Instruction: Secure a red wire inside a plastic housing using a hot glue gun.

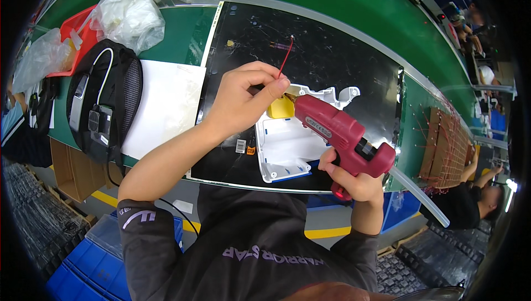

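Note:
My right hand (357, 182) is wrapped round the handle of a dark red hot glue gun (329, 121). A translucent glue stick (420, 197) juts out of its back end. The nozzle points left, close to the fingertips of my left hand (246, 93). Between thumb and forefinger that hand pinches a thin red wire (286, 57), which rises up and away from the fingers. Beneath the gun and hands lies a white plastic housing (285, 149), its hollow side up. A yellow part (281, 109) sits at its upper left, partly hidden by my left hand.
The black work mat (232, 168) carries small stickers. To the left are a white sheet (166, 102), a black backpack (130, 91) with a cabled device, a red bin (83, 30) and plastic bags (130, 16). Cardboard hung with red wires (442, 146) stands right. Other people work beyond.

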`<state>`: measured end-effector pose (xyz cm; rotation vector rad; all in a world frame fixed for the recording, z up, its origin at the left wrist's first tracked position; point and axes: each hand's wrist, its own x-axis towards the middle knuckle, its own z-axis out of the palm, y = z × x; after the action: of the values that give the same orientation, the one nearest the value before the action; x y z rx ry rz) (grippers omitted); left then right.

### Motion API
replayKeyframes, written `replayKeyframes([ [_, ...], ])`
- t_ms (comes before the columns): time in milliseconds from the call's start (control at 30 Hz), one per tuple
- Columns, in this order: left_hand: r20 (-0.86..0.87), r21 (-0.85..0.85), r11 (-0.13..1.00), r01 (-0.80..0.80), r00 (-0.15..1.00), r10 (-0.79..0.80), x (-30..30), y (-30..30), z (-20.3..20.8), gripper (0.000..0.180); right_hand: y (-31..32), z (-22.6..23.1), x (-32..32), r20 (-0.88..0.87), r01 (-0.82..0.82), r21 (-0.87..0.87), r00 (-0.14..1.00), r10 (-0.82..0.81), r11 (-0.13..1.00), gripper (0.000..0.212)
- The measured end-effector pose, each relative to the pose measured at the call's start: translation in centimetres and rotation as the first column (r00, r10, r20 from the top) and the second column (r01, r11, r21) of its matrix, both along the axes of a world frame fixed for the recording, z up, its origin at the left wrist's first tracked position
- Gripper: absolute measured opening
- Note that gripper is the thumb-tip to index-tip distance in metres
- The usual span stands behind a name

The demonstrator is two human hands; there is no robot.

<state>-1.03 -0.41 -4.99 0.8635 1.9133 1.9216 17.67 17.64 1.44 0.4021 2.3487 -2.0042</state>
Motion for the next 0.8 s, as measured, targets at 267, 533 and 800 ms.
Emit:
replayKeyframes([
  [267,-0.016,-0.023,1.0,0.008,1.0,-0.008,-0.07,-0.11,0.22,0.019,0.29,0.0,0.26,0.003,-0.019,-0.014,1.0,0.019,1.0,0.011],
  [533,-0.001,-0.018,1.0,0.002,1.0,-0.002,-0.02,-0.13,0.42,0.018,0.3,0.54,0.33,0.004,-0.062,-0.048,0.998,0.062,0.997,0.011],
  [800,0.001,-0.028,1.0,0.009,1.0,-0.009,-0.03,-0.16,0.5,0.019,0.48,0.52,0.64,-0.069,-0.068,-0.211,0.996,0.054,0.975,0.019],
])
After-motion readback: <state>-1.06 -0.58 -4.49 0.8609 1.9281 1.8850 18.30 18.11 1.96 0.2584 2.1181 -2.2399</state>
